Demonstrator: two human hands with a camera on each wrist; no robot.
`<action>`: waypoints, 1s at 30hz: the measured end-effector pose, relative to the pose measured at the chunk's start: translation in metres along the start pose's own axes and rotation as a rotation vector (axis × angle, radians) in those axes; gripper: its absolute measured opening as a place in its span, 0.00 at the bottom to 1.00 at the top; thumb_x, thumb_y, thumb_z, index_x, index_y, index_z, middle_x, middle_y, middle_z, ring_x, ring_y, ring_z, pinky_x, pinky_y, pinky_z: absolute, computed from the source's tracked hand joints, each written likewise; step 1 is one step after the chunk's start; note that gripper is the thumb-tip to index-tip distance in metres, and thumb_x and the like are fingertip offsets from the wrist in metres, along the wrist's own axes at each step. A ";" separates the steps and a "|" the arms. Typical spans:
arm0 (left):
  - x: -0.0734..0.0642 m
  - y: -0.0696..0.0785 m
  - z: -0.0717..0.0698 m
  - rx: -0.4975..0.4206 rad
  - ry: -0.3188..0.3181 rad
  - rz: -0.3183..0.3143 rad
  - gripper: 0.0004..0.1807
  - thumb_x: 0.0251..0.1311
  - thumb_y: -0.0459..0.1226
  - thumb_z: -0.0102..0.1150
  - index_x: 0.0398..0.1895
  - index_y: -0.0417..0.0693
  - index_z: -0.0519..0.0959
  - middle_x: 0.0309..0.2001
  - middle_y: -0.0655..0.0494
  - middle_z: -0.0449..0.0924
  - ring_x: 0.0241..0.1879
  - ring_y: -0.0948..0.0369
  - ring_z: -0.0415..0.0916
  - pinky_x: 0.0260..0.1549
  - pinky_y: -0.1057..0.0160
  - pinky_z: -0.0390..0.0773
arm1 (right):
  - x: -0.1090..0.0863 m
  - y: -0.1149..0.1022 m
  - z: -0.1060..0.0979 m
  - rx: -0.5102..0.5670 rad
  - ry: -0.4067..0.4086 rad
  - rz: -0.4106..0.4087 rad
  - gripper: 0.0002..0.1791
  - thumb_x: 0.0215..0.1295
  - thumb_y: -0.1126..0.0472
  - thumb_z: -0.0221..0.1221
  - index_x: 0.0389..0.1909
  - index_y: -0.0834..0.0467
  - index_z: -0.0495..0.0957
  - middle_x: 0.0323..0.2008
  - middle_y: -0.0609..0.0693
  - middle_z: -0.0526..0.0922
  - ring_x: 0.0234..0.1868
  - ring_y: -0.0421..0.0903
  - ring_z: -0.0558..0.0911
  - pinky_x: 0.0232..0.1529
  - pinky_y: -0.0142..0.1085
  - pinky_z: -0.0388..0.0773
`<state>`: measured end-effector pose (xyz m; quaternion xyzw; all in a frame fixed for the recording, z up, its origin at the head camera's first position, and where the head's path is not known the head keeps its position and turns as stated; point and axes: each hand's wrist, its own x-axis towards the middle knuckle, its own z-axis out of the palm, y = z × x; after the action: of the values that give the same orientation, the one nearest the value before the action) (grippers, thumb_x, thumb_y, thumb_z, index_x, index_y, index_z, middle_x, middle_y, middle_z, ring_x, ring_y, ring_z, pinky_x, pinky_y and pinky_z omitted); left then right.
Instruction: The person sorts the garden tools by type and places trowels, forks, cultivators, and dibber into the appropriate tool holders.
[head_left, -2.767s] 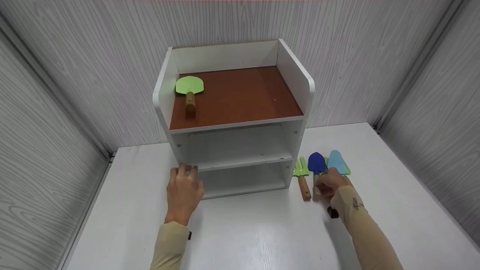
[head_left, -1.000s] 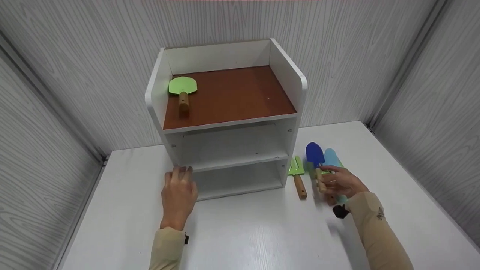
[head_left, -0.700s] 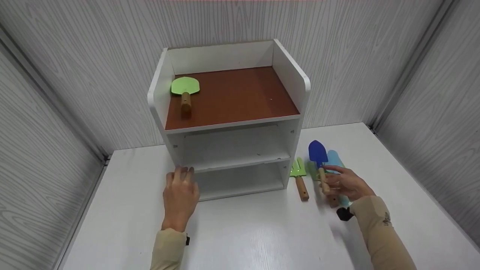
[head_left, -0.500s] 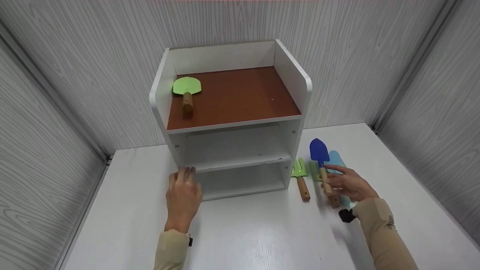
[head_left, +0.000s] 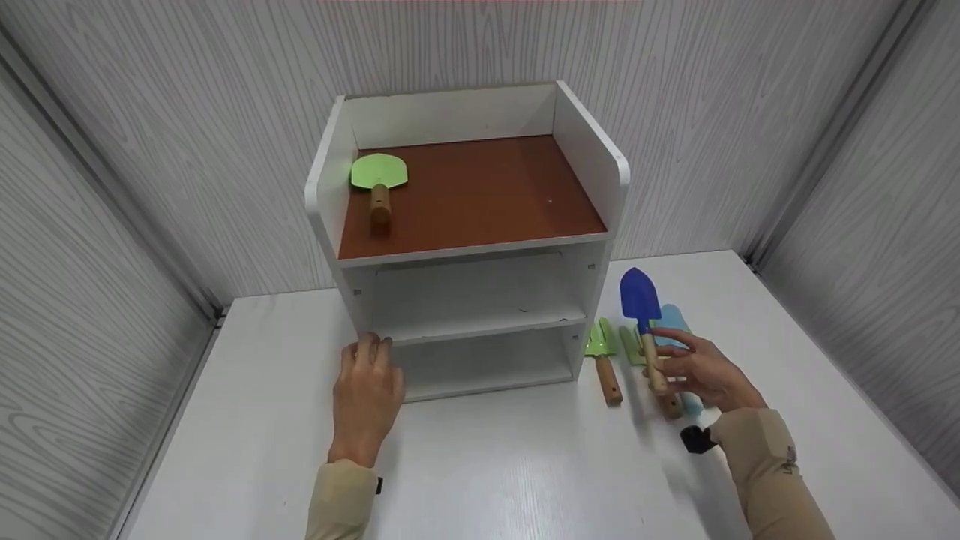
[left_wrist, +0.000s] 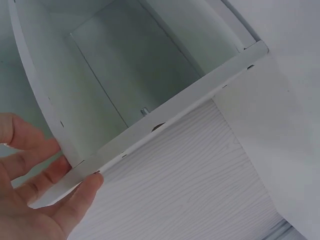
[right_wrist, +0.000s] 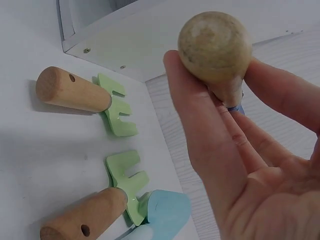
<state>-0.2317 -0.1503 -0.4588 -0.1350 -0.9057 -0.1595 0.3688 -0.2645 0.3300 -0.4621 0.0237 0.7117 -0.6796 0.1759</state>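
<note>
My right hand (head_left: 701,371) pinches the wooden handle (right_wrist: 215,47) of a blue hand trowel (head_left: 640,294), holding it off the table with the blade pointing away. Below and beside it lie two green hand forks with wooden handles: the left fork (head_left: 601,341) beside the shelf, the other fork (right_wrist: 127,182) partly under my hand. A light-blue tool (head_left: 673,319) lies there too, half hidden by the hand. My left hand (head_left: 367,401) grips the left front edge of a white shelf unit (head_left: 480,330), its fingers on both sides of the panel (left_wrist: 75,172).
A green shovel (head_left: 380,171) with a wooden handle lies on the shelf unit's brown top, at the left. Raised white sides and a back bound that top. Two compartments open to the front below it. Grey wood-grain walls (head_left: 750,135) surround the white table (head_left: 487,465).
My right hand has taken hold of the blue trowel, lifted it off the table and raised it slightly further. The left hand stays on the shelf edge.
</note>
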 end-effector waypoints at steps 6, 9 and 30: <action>0.002 0.000 0.000 -0.007 0.007 0.002 0.17 0.54 0.23 0.65 0.48 0.26 0.80 0.46 0.34 0.78 0.46 0.37 0.76 0.43 0.47 0.83 | -0.003 -0.001 0.004 -0.022 -0.039 -0.064 0.43 0.68 0.70 0.58 0.79 0.64 0.48 0.63 0.62 0.72 0.51 0.53 0.84 0.48 0.46 0.83; 0.002 0.000 0.000 -0.016 0.010 -0.003 0.16 0.54 0.24 0.65 0.48 0.25 0.80 0.45 0.33 0.78 0.45 0.37 0.76 0.43 0.46 0.83 | -0.003 -0.001 0.005 -0.022 -0.055 -0.089 0.42 0.69 0.71 0.58 0.79 0.64 0.49 0.63 0.65 0.71 0.51 0.53 0.84 0.47 0.47 0.84; 0.001 0.001 0.004 -0.043 0.032 -0.036 0.14 0.54 0.23 0.64 0.45 0.26 0.81 0.43 0.34 0.76 0.41 0.39 0.75 0.36 0.47 0.83 | -0.008 -0.007 0.005 0.014 -0.107 -0.168 0.38 0.67 0.73 0.60 0.77 0.60 0.59 0.56 0.54 0.78 0.49 0.55 0.86 0.48 0.48 0.83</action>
<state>-0.2344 -0.1474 -0.4604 -0.1240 -0.8984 -0.1875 0.3774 -0.2578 0.3260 -0.4530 -0.0712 0.6959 -0.6974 0.1559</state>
